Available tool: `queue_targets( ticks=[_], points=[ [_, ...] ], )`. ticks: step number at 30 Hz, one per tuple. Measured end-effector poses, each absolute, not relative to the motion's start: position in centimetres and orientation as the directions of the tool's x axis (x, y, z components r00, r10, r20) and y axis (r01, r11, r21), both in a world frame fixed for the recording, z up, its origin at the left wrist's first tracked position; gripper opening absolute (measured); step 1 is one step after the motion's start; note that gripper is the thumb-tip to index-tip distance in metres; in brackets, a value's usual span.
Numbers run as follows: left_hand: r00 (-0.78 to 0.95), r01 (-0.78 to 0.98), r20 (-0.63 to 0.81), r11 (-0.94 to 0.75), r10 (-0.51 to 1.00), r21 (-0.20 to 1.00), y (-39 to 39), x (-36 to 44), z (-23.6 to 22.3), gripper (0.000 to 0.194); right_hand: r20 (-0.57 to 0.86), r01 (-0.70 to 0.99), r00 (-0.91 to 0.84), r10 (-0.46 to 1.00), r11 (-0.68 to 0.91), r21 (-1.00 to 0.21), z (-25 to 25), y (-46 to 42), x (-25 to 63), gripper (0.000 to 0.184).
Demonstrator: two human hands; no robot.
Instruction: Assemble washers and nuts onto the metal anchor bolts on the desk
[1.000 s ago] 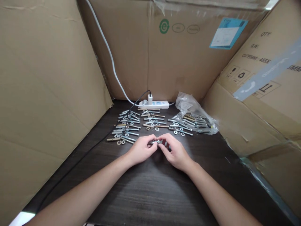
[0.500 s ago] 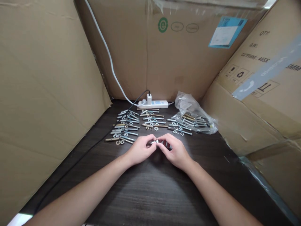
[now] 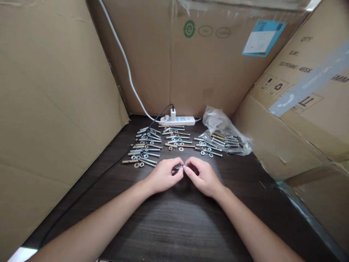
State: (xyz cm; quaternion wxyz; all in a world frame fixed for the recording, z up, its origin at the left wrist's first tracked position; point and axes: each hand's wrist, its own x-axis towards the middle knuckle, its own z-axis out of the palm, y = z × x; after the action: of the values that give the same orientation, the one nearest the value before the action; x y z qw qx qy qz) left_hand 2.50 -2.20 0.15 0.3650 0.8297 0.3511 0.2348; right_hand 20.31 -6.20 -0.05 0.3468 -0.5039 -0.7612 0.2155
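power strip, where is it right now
In the head view the power strip lies at the far edge of the table, against the back cardboard box, just beyond the rows of bolts.

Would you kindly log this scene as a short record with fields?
left hand: pinching one end of the bolt
right hand: pinching the bolt's other end
table: dark wood grain
loose bolts: rows with washers beyond the hands
bag: clear, holding more bolts, far right
power strip: against the back box
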Motion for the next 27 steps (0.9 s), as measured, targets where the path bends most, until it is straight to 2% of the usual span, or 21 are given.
queue_targets(
  ticks=[2, 9, 11, 15, 20, 27],
  points=[
    [0.648, 0.409, 0.133, -0.49, 0.75, 0.77, -2.24, 2.48, 0.12, 0.013, 0.303, 0.621, -0.251, 0.919, 0.393, -0.678, -0.04, -6.23, 20.24, 0.016],
    [0.653, 0.416, 0.123, -0.489, 0.748, 0.767, -2.55, 2.62, 0.27, 0.014, 0.268, 0.616, -0.264, 0.926, 0.376, -0.692, -0.75, -5.87, 20.32, 0.04],
    [0.648, 0.417, 0.115, -0.477, 0.753, 0.773, -2.52, 2.67, 0.27, 0.014, 0.282, 0.615, -0.24, 0.929, 0.37, -0.696, -0.76, -5.9, 20.38, 0.037],
    [0.627, 0.411, 0.119, -0.457, 0.77, 0.789, -2.26, 2.61, 0.09, 0.011, 0.336, 0.585, -0.193, 0.922, 0.383, -0.715, -0.34, -6.15, 20.34, 0.007],
    [0.62, 0.368, 0.135, -0.438, 0.773, 0.82, -1.91, 2.46, -0.1, 0.012, 0.354, 0.563, -0.232, 0.906, 0.422, -0.711, -0.12, -6.32, 20.12, 0.021],
    [0.624, 0.376, 0.119, -0.43, 0.773, 0.821, -1.92, 2.52, -0.2, 0.012, 0.298, 0.58, -0.233, 0.926, 0.378, -0.722, -0.23, -6.29, 20.1, 0.009]
  ],
)
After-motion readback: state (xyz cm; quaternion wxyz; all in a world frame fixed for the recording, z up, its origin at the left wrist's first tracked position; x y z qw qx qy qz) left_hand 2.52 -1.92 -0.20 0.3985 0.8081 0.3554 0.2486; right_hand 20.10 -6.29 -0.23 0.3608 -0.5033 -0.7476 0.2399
